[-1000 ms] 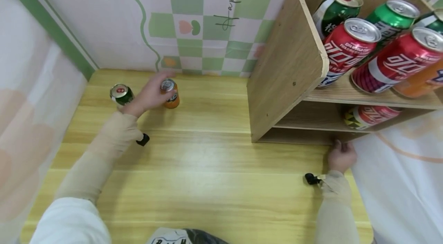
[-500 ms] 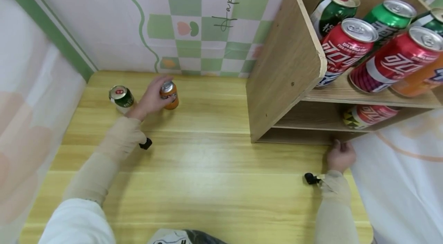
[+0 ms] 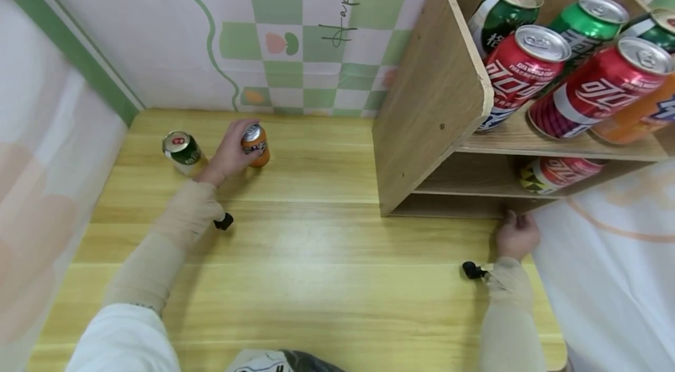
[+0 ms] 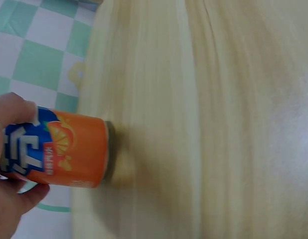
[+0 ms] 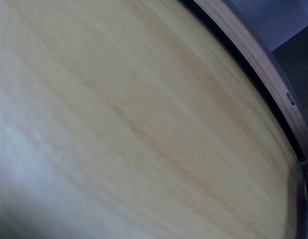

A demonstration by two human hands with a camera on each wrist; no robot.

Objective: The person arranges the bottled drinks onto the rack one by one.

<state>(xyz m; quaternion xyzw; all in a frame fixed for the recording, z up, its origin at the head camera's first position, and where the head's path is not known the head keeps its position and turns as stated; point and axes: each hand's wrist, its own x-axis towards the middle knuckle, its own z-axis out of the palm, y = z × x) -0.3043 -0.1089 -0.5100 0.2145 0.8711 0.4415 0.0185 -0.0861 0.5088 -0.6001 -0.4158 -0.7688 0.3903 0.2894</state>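
My left hand grips an orange soda can at the table's back edge, fingers and thumb on its two sides. In the left wrist view the orange soda can shows a blue label and a fruit picture; whether its base touches the table I cannot tell. Just left of that hand stands a dark green can with a pale lower part. At the right, my right hand holds the lower front corner of a wooden shelf, some fingers hidden by it.
The shelf's upper level carries several cans, among them a red can and a bright green can. On the level below lies a red and yellow can. A checkered cloth hangs behind the wooden table.
My left hand has closed round the orange soda can, which stays in about the same place. The right hand keeps its hold at the shelf's corner.
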